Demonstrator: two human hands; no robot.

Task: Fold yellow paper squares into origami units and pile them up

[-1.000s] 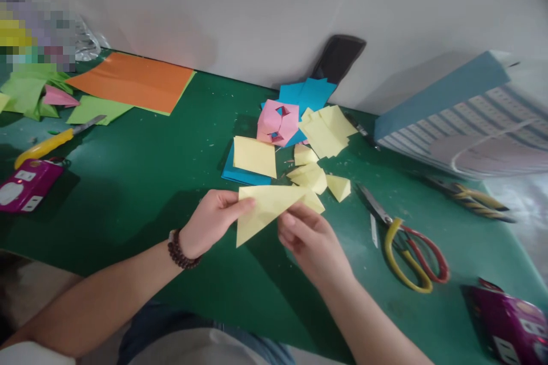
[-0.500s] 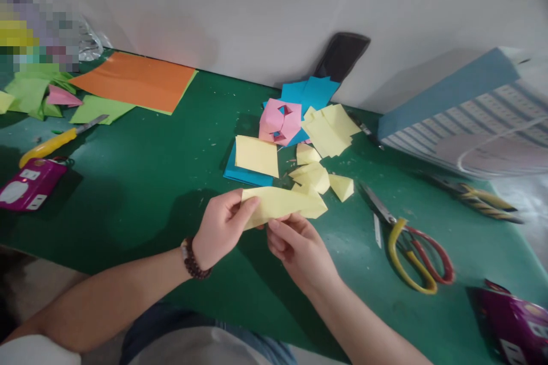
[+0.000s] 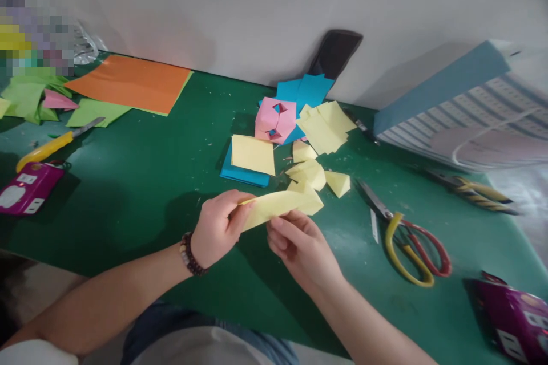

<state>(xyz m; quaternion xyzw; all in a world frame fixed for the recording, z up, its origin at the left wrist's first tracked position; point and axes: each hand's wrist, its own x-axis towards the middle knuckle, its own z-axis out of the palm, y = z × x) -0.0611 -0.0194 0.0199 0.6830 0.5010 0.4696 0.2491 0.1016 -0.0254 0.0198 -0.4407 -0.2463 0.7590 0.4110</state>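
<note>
The left hand (image 3: pixel 218 229) has its fingers closed on one end of a long strip of soft, folded yellow paper (image 3: pixel 278 209). The strip is up in the air over a smooth green mat (image 3: pixel 128 205). The right hand (image 3: pixel 302 254) is just under the strip with its fingers (image 3: pixel 282 234) bent. They touch the paper, but it is hard to tell if they grip it. A dark bead bracelet (image 3: pixel 189 254) circles the left wrist.

Just past the hands lie small pointy yellow paper bits (image 3: pixel 338 183). To the right are scissors with yellow and red loop handles (image 3: pixel 411 256). Farther off, a pink folded paper ball with square holes (image 3: pixel 276 121) sits on flat blue paper (image 3: pixel 314 90). A big flat orange paper sheet (image 3: pixel 128 84) lies far left, and a flat black phone (image 3: pixel 334 54) leans on the white wall (image 3: pixel 214 5).
</note>
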